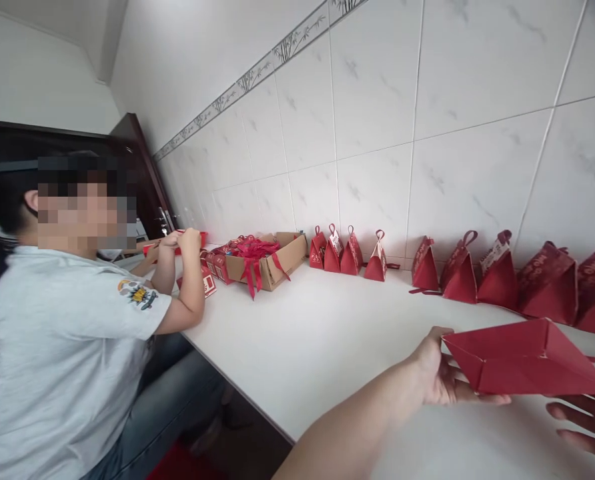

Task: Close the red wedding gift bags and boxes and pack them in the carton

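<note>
- Head view: the left hand (440,370) has a closed grip on the left corner of a flat, half-folded red paper box (522,360), thumb on the upper edge and fingers underneath.
- The red paper box is held just above the white worktop (327,333) at the near right. Its top is open and its panels are only creased.
- The right hand (585,417) is mostly out of frame. Its fingers lie spread below the box's right end with nothing gripped, and I cannot tell whether they touch it.
- Judged from its shape, the box is at the shaping stage. Closing it would call for both hands on the loose panels.
- Along the tiled wall (377,100) stand 4 finished pouches (351,257), then a further row (460,273) to the right.
- A cardboard carton (290,257) holds red ribbons.
- A seated person (67,320) at the left works with their own hands (182,240).
</note>
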Tool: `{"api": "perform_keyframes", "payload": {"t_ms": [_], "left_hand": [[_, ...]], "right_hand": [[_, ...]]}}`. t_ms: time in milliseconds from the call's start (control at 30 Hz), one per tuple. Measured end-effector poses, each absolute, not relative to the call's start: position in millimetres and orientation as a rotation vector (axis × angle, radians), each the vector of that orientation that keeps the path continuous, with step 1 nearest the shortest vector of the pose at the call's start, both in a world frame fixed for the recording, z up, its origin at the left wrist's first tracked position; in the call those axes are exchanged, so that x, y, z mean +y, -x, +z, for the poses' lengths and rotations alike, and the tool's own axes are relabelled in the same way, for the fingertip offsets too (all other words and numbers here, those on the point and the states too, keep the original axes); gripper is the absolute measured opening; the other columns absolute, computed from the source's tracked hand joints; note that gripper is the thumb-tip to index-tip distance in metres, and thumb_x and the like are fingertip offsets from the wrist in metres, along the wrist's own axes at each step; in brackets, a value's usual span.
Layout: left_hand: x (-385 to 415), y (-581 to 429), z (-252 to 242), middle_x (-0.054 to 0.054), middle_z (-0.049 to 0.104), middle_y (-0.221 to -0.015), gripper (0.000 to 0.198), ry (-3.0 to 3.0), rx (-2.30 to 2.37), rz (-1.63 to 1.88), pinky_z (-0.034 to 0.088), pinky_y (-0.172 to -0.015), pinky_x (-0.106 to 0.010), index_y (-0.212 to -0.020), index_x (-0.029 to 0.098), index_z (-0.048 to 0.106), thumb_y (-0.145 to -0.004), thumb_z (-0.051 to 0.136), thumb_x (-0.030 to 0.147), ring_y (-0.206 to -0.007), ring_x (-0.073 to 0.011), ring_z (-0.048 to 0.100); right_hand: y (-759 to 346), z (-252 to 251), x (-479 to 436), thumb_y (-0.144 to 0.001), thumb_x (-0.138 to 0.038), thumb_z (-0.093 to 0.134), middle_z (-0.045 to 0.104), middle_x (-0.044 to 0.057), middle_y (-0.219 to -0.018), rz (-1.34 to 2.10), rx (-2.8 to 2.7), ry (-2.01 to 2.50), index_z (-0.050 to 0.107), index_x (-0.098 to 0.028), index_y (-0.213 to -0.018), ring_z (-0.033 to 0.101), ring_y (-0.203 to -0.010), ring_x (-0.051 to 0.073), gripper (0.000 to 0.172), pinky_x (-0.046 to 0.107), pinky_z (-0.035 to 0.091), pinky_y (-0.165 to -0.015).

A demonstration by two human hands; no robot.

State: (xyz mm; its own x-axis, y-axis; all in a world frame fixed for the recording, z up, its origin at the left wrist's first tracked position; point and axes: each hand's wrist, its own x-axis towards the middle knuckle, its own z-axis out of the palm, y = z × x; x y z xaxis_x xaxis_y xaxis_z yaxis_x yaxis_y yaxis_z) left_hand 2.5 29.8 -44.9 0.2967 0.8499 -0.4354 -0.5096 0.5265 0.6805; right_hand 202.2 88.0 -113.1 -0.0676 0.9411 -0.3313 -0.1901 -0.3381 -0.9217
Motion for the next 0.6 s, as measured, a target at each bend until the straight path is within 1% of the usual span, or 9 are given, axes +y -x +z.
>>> {"api": "perform_keyframes", "payload": {"t_ms": [67,133,200,267,333,367,433,500,600], "left_hand": [[29.6,-1.4,-46.3,-0.002,0.061,-0.061,0.025,-0.463,0.866,0.942,0.056,-0.055,-0.025,-0.061,0.020,0.062,-0.074,0.051,0.039,-0.053,-0.0147,0.066],[26.3,-0.6,-47.2,-0.002,0.063,-0.064,0.029,-0.496,0.791,0.954,0.056,-0.058,-0.024,-0.063,0.019,0.064,-0.075,0.052,0.042,-0.056,-0.0145,0.067],[20.3,-1.5,-47.3,-0.005,0.065,-0.067,0.034,-0.540,0.699,0.943,0.056,-0.060,-0.021,-0.070,0.014,0.067,-0.077,0.050,0.043,-0.059,-0.0149,0.068],[13.4,-5.6,-46.5,-0.008,0.067,-0.070,0.040,-0.563,0.619,0.910,0.055,-0.060,-0.017,-0.079,0.008,0.069,-0.080,0.046,0.041,-0.063,-0.0152,0.068],[7.1,-13.5,-44.5,-0.011,0.068,-0.075,0.042,-0.538,0.548,0.820,0.055,-0.060,-0.015,-0.086,0.005,0.068,-0.081,0.045,0.039,-0.067,-0.0157,0.068],[4.2,-18.4,-43.1,-0.012,0.068,-0.074,0.042,-0.516,0.531,0.761,0.056,-0.058,-0.016,-0.087,0.005,0.067,-0.081,0.044,0.039,-0.066,-0.0162,0.068],[-1.8,-28.4,-39.4,-0.013,0.067,-0.070,0.042,-0.420,0.542,0.710,0.057,-0.054,-0.019,-0.087,0.004,0.065,-0.082,0.041,0.039,-0.062,-0.0174,0.068],[-8.5,-36.3,-35.1,-0.012,0.065,-0.065,0.041,-0.308,0.586,0.740,0.056,-0.051,-0.020,-0.087,0.004,0.062,-0.084,0.039,0.037,-0.059,-0.0178,0.067],[-16.8,-41.6,-29.6,-0.010,0.064,-0.063,0.031,-0.242,0.602,0.761,0.055,-0.049,-0.019,-0.087,0.005,0.060,-0.085,0.041,0.029,-0.058,-0.0169,0.067]], "right_hand": [[-201.7,-114.7,89.8,-0.062,-0.051,0.051,0.063,0.019,-0.076,1.544,-0.936,1.274,0.056,-0.035,-0.084,0.061,-0.052,0.020,0.028,0.042,0.045,-0.046],[-197.9,-102.5,81.6,-0.062,-0.048,0.054,0.060,0.015,-0.069,1.533,-0.945,1.267,0.055,-0.033,-0.078,0.059,-0.048,0.019,0.023,0.041,0.044,-0.044],[-191.5,-81.6,66.3,-0.063,-0.048,0.057,0.057,0.010,-0.063,1.505,-0.934,1.197,0.054,-0.029,-0.072,0.056,-0.047,0.018,0.021,0.037,0.044,-0.042],[-184.4,-59.8,49.9,-0.066,-0.052,0.060,0.053,0.005,-0.058,1.455,-0.917,1.058,0.052,-0.027,-0.067,0.053,-0.045,0.016,0.026,0.031,0.040,-0.036],[-179.2,-42.9,37.6,-0.068,-0.058,0.060,0.047,0.001,-0.050,1.485,-0.949,0.906,0.048,-0.024,-0.059,0.046,-0.041,0.012,0.037,0.027,0.037,-0.035],[-177.8,-36.9,33.7,-0.070,-0.062,0.057,0.041,-0.002,-0.044,1.500,-0.969,0.858,0.042,-0.022,-0.053,0.042,-0.037,0.010,0.046,0.025,0.035,-0.034],[-177.5,-29.5,29.6,-0.073,-0.064,0.055,0.038,-0.004,-0.040,1.482,-0.993,0.772,0.035,-0.021,-0.050,0.038,-0.035,0.008,0.053,0.023,0.034,-0.035],[-179.0,-26.3,28.7,-0.070,-0.063,0.060,0.033,-0.008,-0.037,1.422,-0.966,0.720,0.034,-0.020,-0.050,0.034,-0.032,0.006,0.054,0.020,0.031,-0.034],[-182.3,-25.3,29.9,-0.066,-0.059,0.067,0.031,-0.010,-0.035,1.374,-0.914,0.654,0.036,-0.020,-0.050,0.031,-0.029,0.005,0.053,0.019,0.030,-0.031]]}}
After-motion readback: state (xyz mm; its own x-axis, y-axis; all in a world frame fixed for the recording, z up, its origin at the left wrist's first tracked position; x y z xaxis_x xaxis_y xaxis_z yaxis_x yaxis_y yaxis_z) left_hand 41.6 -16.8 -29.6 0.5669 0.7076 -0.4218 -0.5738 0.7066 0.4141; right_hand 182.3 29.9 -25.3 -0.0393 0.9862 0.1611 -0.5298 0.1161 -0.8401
